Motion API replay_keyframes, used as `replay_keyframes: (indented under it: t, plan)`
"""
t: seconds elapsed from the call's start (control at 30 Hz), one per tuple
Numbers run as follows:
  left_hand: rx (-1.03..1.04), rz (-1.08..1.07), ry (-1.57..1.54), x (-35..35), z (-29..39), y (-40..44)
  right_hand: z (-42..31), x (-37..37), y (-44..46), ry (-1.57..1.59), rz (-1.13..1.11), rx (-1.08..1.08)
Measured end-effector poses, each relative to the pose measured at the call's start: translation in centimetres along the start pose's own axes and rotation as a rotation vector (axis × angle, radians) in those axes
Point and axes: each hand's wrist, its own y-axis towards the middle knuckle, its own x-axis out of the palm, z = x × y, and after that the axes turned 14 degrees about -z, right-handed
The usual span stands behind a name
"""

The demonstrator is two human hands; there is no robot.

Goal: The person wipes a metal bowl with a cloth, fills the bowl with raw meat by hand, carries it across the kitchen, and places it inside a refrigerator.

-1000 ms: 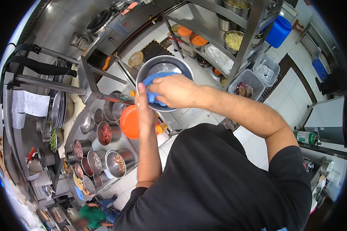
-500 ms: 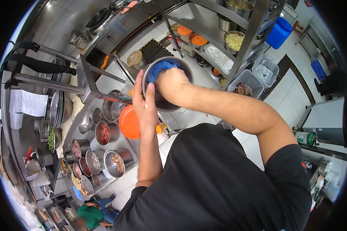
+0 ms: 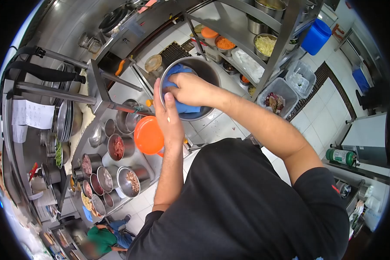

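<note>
A deep steel pot (image 3: 211, 77) is tilted with its open mouth toward me. My left hand (image 3: 167, 113) holds it at the left side, fingers along the outer wall and thumb by the rim. Inside the mouth, my right hand (image 3: 187, 89) presses a blue cloth (image 3: 189, 108) against the inner wall, its fingers bent over the fabric. Part of the cloth shows above the hand and part below. The pot's bottom is mostly hidden by the hand and cloth.
An orange lid or basin (image 3: 149, 135) is beside my left wrist. Steel containers of meat (image 3: 117, 146) stand at the left. A metal shelf (image 3: 229, 32) holds food pots; clear plastic bins (image 3: 276, 86) sit below it. A person in green (image 3: 103, 238) is at lower left.
My right hand has shifted within the pot and turned, its fingers now toward the left wall. More of the blue cloth shows below the hand. My left hand keeps its hold.
</note>
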Motion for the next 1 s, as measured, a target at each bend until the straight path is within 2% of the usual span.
replay_keyframes:
  t: [0.07, 0.13, 0.23, 0.3, 0.33, 0.4, 0.5, 0.6, 0.7, 0.77, 0.83, 0.9, 0.97, 1.0]
  plan:
    - [0.007, 0.035, -0.05, 0.0, 0.4, 0.3, -1.4, -0.4, -0.5, -0.284, 0.026, 0.139]
    - [0.014, 0.069, 0.048, 0.0, -0.1, -0.2, -1.1, -0.6, -0.9, -0.551, 0.021, 0.26]
    - [0.073, 0.078, 0.086, 1.1, -0.4, -0.9, 0.2, 0.3, -1.7, -0.704, -0.199, 0.358]
    - [0.077, 0.03, 0.093, 1.8, -0.2, -1.6, 0.6, 0.0, -1.8, -0.597, -0.435, 0.445]
    - [0.129, 0.022, 0.187, 2.1, -1.2, -1.9, 0.9, -0.1, -2.3, -0.5, -0.479, 0.413]
    - [0.124, 0.001, 0.152, 2.1, -1.4, -2.2, 1.7, -0.4, -2.6, -0.332, -0.6, 0.35]
    - [0.114, -0.008, 0.104, 1.8, -1.1, -2.6, 2.6, 0.3, -2.2, -0.173, -0.578, 0.235]
    - [0.143, 0.07, 0.04, 1.1, -2.7, -1.8, 0.7, -0.9, -3.1, -0.052, -0.596, 0.271]
    - [0.084, 0.18, -0.095, -0.7, -3.4, -0.6, -1.5, -2.6, -5.1, -0.167, -0.666, 0.047]
    - [-0.052, 0.229, -0.415, -2.3, -3.9, -0.3, -1.9, -3.6, -6.7, -0.14, -0.557, -0.055]
    - [-0.131, 0.254, -0.751, -3.8, -5.0, -0.4, -3.1, -6.0, -8.7, 0.036, -0.397, -0.029]
    - [-0.179, 0.258, -0.852, -3.9, -5.1, -0.8, -3.2, -6.9, -10.4, 0.205, -0.028, -0.036]
    - [-0.29, 0.235, -0.987, -3.3, -4.5, -0.9, -3.3, -6.0, -10.4, 0.308, 0.389, -0.22]
    - [-0.399, 0.284, -1.019, -2.6, -4.1, -0.7, -3.6, -5.4, -10.1, 0.219, 0.521, -0.194]
